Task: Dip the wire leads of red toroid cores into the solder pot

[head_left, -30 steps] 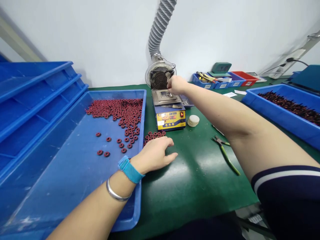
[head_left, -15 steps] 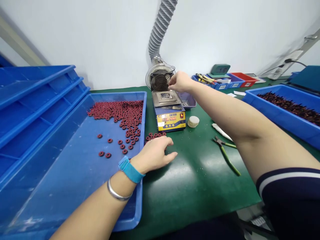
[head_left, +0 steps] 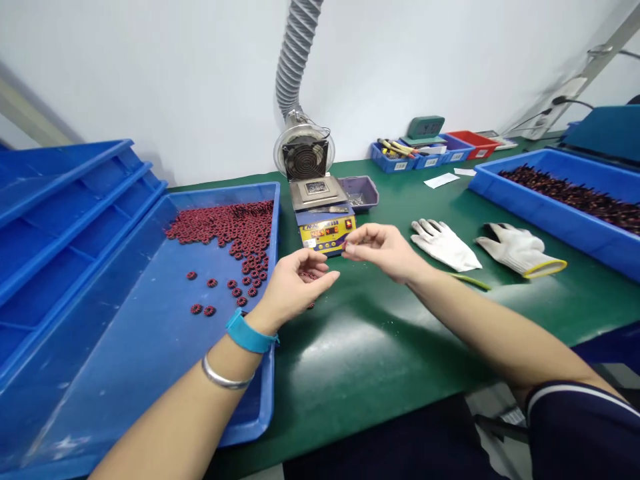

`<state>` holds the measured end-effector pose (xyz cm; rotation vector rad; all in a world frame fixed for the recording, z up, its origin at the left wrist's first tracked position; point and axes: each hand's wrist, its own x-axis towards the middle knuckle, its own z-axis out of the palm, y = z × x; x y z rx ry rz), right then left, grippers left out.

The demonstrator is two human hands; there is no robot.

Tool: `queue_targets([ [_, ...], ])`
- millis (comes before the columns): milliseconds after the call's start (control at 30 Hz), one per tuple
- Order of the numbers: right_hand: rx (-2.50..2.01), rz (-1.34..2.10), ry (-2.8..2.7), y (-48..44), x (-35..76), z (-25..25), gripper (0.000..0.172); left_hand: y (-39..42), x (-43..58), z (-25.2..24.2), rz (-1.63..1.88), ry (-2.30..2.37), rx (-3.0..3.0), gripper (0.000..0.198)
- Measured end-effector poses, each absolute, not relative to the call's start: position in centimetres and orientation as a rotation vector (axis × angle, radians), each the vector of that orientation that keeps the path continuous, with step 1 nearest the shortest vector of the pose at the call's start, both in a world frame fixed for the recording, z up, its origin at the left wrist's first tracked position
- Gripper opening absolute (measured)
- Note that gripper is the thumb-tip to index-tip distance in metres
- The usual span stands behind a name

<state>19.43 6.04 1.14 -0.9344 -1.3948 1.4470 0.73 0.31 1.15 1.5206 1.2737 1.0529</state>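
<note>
Green table (head_left: pixel 370 373), right hand (head_left: pixel 379 252) tight on a red part (head_left: pixel 345 245), left hand (head_left: pixel 289 287) with thumb and fingers apart

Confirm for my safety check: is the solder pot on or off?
On: the solder pot has its digital display glowing red.

A plain white wall (head_left: pixel 200 80) fills the top of the frame, with a pale slanting beam (head_left: pixel 30 112) at the upper left and a metal rail (head_left: pixel 606 59) at the upper right. Light glares off the glossy green tabletop (head_left: pixel 360 380) at lower centre.
</note>
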Motion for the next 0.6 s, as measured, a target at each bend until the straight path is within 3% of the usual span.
queue_targets([
  [167,-0.900,1.462,-1.343,2.2,19.6,-1.8,0.036,-0.2,1.3,1.0,0.915,1.200,1.558,0.040],
  [300,-0.847,1.507,-1.373,1.3,19.6,-2.6,0.034,-0.6,2.1,0.9,0.858,1.226,1.663,0.031],
  [600,-0.829,1.605,-1.353,0.8,20.1,-2.5,0.024,0.1,1.6,1.3,1.329,1.375,1.609,0.024],
])
